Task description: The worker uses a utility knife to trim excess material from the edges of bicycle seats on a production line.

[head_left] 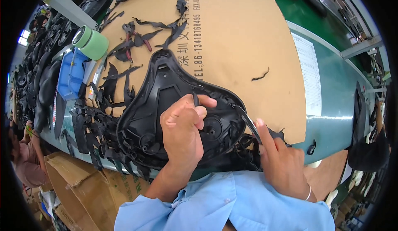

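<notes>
A black seat [166, 86] lies upside down in front of me, its hard plastic base facing up and its dark covering wrapped over the rim. Over its middle, my left hand [182, 127] is curled closed, pinching a narrow black strip [195, 99]. At the seat's right edge, my right hand [280, 154] grips a slim metal cutting tool [249, 125]. The tool's tip meets the rim; whether it is a knife or scissors I cannot tell. Torn black scraps [110, 82] are strewn along the seat's left side.
Cardboard [248, 32] covers much of the green table [331, 135]. Left stand a blue bin [71, 74] and a green jar [90, 42]. A red-handled tool [147, 43] lies among scraps. A paper sheet [307, 73] is at right, a cardboard box [83, 185] below left. Another person [29, 156] is far left.
</notes>
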Demonstrator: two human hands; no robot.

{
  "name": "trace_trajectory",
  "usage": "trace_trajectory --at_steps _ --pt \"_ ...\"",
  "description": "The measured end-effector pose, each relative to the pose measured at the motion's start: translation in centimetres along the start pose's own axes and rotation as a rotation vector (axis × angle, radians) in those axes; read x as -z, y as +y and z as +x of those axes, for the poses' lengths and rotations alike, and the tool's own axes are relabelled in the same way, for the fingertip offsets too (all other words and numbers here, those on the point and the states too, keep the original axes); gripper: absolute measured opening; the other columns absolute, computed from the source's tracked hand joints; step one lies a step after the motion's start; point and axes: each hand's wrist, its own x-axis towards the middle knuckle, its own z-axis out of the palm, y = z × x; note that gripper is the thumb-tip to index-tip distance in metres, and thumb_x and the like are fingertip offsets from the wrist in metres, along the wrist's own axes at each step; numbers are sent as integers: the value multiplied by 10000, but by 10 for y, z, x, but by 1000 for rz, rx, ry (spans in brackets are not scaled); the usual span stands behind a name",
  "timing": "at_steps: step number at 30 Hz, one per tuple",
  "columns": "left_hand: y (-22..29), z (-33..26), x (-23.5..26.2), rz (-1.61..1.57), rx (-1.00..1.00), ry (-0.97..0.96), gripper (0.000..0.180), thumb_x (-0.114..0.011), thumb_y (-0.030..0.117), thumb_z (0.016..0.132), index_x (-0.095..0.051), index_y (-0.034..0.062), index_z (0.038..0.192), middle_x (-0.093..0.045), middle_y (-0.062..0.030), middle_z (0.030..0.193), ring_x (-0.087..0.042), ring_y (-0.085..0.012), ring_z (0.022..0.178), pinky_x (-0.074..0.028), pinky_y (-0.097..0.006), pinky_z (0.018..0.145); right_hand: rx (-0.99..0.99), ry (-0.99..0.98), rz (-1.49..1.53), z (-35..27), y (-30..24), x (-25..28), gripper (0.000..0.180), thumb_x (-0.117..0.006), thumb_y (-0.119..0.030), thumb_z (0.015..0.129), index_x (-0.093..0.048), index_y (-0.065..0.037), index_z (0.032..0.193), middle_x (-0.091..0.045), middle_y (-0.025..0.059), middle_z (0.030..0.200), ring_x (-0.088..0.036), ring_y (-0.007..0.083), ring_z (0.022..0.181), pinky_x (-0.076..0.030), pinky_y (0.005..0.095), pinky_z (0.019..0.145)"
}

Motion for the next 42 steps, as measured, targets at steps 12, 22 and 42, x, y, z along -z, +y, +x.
trace_trajectory --at_steps 12,22,42 --pt "-2 8 -4 1657 -458 -292 190 -673 206 769 -595 39 725 -533 -95 722 -507 -252 727 -355 -390 666 52 72 448 36 25 -22 581 -573 -80 830 -430 -158 1387 -533 71 606 -501 250 438 -378 377 436" --pt "9 25 1 357 205 -45 205 -582 107 775 -479 63 603 -427 34 665 -363 -51 640 -281 -215 612 -4 -6 54 15 -8 -12 720 -631 -91 736 -390 -117 1413 -498 72 593 -498 230 419 -401 373 412" --pt "66 138 16 146 -14 -159 240 -480 218 920 -484 79 725 -444 18 589 -365 -59 499 -286 -206 458 -5 -50 -100 86 -1 -9 675 -575 -92 794 -353 -134 1430 -501 104 603 -489 227 405 -356 367 390"
